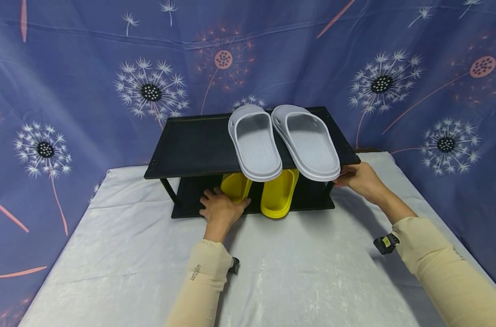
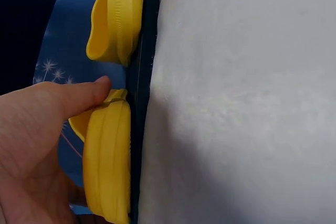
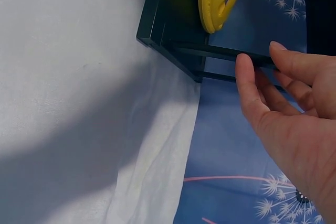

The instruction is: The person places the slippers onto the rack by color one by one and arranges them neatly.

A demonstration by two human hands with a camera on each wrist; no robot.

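Observation:
A two-tier black shoe rack [image 1: 199, 143] stands on the white cloth. On its lower shelf is a pair of yellow slippers, the left yellow slipper [image 1: 236, 187] and the right yellow slipper [image 1: 278, 195]. My left hand [image 1: 222, 210] grips the left one, thumb on one side and fingers on the other; in the left wrist view the thumb lies along that yellow slipper's [image 2: 107, 161] edge. At the rack's right end, my right hand [image 1: 363, 181] pinches the front rack post [image 3: 210, 51] between thumb and fingers. The upper shelf partly hides the yellow pair.
Two light grey slippers, the left grey slipper [image 1: 258, 147] and the right grey slipper [image 1: 311, 145], sit on the upper shelf's right half, heels jutting past its front edge. A blue dandelion-print curtain [image 1: 272, 41] hangs behind. The white cloth [image 1: 297, 272] spreads in front of the rack.

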